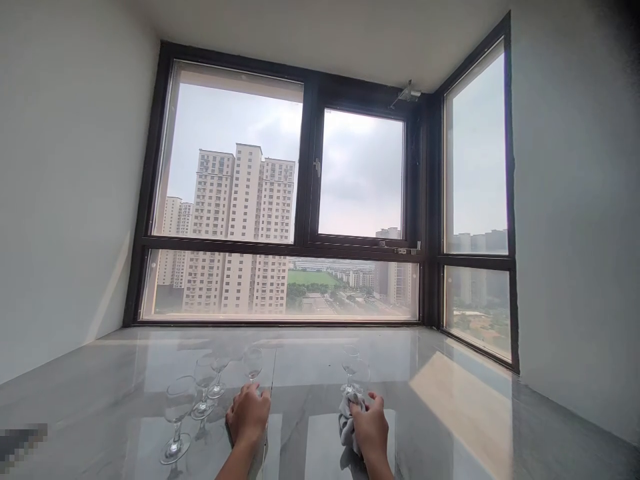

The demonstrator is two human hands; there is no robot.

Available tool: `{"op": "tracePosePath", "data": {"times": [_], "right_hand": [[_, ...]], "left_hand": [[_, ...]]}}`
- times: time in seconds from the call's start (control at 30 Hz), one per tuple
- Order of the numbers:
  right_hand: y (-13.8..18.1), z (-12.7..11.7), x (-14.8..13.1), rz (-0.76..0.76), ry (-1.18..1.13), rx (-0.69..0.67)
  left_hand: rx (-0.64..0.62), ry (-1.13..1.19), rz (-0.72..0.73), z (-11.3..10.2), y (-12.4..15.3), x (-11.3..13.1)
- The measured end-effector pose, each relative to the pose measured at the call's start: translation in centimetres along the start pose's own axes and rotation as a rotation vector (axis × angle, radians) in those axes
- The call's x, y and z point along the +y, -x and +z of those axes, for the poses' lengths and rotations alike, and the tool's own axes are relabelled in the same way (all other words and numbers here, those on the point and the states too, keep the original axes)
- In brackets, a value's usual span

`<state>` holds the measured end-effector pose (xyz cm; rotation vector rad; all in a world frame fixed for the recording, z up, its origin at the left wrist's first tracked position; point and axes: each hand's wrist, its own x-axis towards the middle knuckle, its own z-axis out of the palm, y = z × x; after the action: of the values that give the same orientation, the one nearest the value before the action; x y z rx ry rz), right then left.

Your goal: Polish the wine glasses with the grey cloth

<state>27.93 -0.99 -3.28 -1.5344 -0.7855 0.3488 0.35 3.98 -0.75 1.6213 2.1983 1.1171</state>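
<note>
My left hand (249, 413) is closed at the foot of a clear stemmed glass (253, 363); the bowl shows above my fingers, while the stem and base are hidden. In my right hand (371, 423) is a crumpled grey-white cloth (346, 419), gripped between thumb and fingers. Just beyond the cloth stands another stemmed glass (351, 365), its lower part partly covered. To the left of my left hand are three more upright stemmed glasses: a near one (179, 403), a middle one (204, 373) and a farther one (219, 365).
The glasses stand on a glossy grey marble-look sill (310, 373) with a seam running between my hands. Dark-framed windows (305, 167) rise behind it, and pale walls (65, 187) close both sides. A pixelated dark patch (23, 445) lies at the lower left.
</note>
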Motion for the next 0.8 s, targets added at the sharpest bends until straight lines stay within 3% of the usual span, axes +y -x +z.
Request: {"op": "tracePosePath", "data": {"times": [0.33, 0.47, 0.6, 0.8], "right_hand": [[3.0, -1.5, -0.1, 0.006, -0.044, 0.112], [5.7, 0.9, -0.1, -0.089, -0.14, 0.025], [8.3, 3.5, -1.6, -0.297, -0.144, -0.105], [9.2, 4.0, -2.4, -0.438, -0.078, -0.119]], "left_hand": [[-0.002, 0.023, 0.075, -0.6, 0.9, 0.3], [-0.012, 0.016, 0.141, -0.5, 1.0, 0.2], [0.016, 0.008, 0.257, -0.4, 1.3, 0.2], [-0.078, 0.089, 0.541, 0.3, 2.5, 0.7]]}}
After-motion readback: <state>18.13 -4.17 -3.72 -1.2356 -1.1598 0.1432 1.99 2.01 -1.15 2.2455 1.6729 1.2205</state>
